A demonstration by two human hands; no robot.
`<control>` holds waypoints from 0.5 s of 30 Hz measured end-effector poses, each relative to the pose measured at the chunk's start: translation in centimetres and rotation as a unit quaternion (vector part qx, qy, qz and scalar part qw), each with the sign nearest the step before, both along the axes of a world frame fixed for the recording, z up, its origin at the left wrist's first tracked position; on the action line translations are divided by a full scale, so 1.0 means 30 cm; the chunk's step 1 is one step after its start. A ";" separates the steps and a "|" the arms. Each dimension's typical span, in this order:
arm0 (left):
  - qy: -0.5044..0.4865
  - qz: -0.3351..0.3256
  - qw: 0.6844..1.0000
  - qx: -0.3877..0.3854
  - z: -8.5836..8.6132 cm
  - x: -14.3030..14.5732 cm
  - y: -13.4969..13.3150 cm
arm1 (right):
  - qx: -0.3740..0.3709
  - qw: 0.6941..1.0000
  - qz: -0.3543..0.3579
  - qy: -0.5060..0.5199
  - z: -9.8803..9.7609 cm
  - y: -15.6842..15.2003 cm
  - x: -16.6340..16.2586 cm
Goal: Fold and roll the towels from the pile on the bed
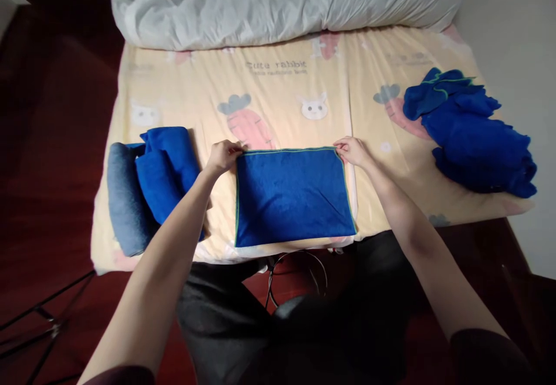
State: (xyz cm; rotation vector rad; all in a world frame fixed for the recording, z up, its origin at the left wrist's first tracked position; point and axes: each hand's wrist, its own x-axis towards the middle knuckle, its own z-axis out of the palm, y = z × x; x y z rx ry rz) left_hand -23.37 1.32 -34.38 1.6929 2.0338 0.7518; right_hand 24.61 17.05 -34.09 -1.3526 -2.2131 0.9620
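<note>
A blue towel (pixel 295 197) with green-yellow edging lies flat in front of me on the bed, looking folded over, with two edges together along its far side. My left hand (pixel 225 156) pinches its far left corner. At the far right corner, my right hand (pixel 351 151) grips the same edge between thumb and fingers. Left of my left forearm lie rolled or folded blue towels (pixel 174 153) and a greyish-blue towel roll (pixel 127 200), partly covered by the forearm. A crumpled heap of blue towels (pixel 478 136) rests at the right.
The bed has a pale yellow sheet (pixel 282 107) printed with carrots and rabbits. A grey quilt (pixel 282 8) is bunched along the far side. A white wall (pixel 516 84) stands at the right. Black metal legs (pixel 52 321) stand on the dark red floor at lower left.
</note>
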 end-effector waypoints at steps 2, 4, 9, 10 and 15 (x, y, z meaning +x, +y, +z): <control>0.013 -0.010 1.000 0.001 -0.004 -0.007 0.005 | -0.013 1.000 0.009 -0.023 -0.004 0.022 -0.004; 0.023 -0.003 1.000 0.001 -0.009 -0.013 0.008 | -0.013 0.999 -0.004 -0.051 -0.009 0.042 -0.004; 0.032 0.060 0.998 -0.004 -0.020 -0.008 0.011 | 0.028 0.995 -0.073 -0.055 -0.032 0.068 -0.008; 0.034 0.071 0.997 -0.002 -0.021 0.000 0.010 | 0.033 0.995 -0.082 -0.049 -0.036 0.066 -0.011; 0.042 0.054 0.994 0.081 -0.013 0.043 -0.016 | 0.080 0.992 -0.095 -0.010 -0.021 0.021 -0.013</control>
